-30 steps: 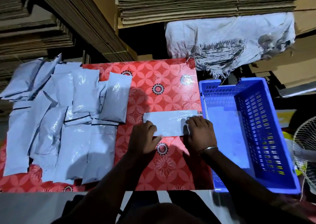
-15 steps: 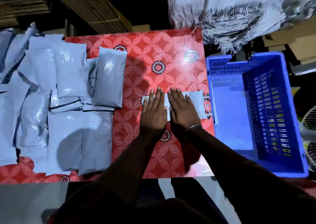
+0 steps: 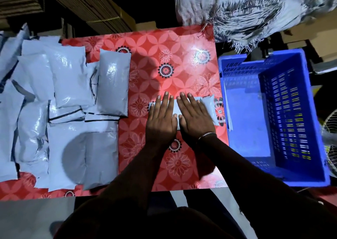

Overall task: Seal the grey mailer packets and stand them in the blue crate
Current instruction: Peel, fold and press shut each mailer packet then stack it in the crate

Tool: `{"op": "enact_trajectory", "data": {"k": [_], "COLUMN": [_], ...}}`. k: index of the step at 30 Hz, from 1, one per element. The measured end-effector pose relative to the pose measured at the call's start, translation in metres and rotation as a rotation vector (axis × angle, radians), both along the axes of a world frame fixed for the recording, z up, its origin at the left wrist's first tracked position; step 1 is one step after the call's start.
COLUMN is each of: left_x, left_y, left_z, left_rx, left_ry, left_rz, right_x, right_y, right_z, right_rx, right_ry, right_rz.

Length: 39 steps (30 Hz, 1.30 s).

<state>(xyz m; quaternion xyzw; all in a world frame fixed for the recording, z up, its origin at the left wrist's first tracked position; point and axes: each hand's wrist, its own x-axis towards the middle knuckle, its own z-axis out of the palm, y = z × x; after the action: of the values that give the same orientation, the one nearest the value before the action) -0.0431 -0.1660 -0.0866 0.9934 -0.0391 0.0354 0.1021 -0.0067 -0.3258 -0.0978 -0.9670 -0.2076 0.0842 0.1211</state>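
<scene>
A grey mailer packet (image 3: pixel 207 109) lies flat on the red flowered table (image 3: pixel 164 56), near its right edge. My left hand (image 3: pixel 161 118) and my right hand (image 3: pixel 193 118) rest side by side on it, palms down, fingers straight and pressed flat. Most of the packet is hidden under them. The blue crate (image 3: pixel 313 114) stands just right of the table, with no packets visible inside. A pile of several grey mailer packets (image 3: pixel 69 102) covers the table's left half.
Stacks of flat cardboard (image 3: pixel 87 3) rise behind the table. A frayed white woven sack (image 3: pixel 246 10) hangs at the back right, above the crate. Part of a wire fan guard (image 3: pixel 331 140) shows at the right edge.
My hands went from gripping the packet's ends to lying flat on top of it, side by side. The camera view tilted lower over the table.
</scene>
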Motion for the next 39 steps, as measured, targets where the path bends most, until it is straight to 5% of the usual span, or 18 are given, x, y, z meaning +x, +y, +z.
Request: {"op": "enact_trajectory", "data": {"k": [9, 20, 25, 28, 31, 39], "left_x": [-0.013, 0.019, 0.022, 0.011, -0.004, -0.021], "left_y": [0.035, 0.032, 0.017, -0.001, -0.025, -0.116], "left_z": [0.004, 0.032, 0.047, 0.05, 0.05, 0.063], "left_rx": [0.037, 0.185, 0.038, -0.3, -0.532, -0.727], "left_ry": [0.142, 0.198, 0.21, 0.307, 0.328, 0.309], "left_rz": [0.105, -0.019, 0.008, 0.121, 0.138, 0.136], "right_x": [-0.004, -0.012, -0.027, -0.042, -0.058, -0.061], "right_y": [-0.061, -0.078, -0.075, -0.08, -0.091, -0.142], "right_z": [0.012, 0.025, 0.044, 0.05, 0.051, 0.031], "right_rx": [-0.09, -0.083, -0.014, 0.075, 0.221, 0.761], "right_ry": [0.093, 0.231, -0.014, -0.079, -0.011, 0.378], "right_rz": [-0.148, -0.257, -0.242, -0.277, -0.37, -0.878]}}
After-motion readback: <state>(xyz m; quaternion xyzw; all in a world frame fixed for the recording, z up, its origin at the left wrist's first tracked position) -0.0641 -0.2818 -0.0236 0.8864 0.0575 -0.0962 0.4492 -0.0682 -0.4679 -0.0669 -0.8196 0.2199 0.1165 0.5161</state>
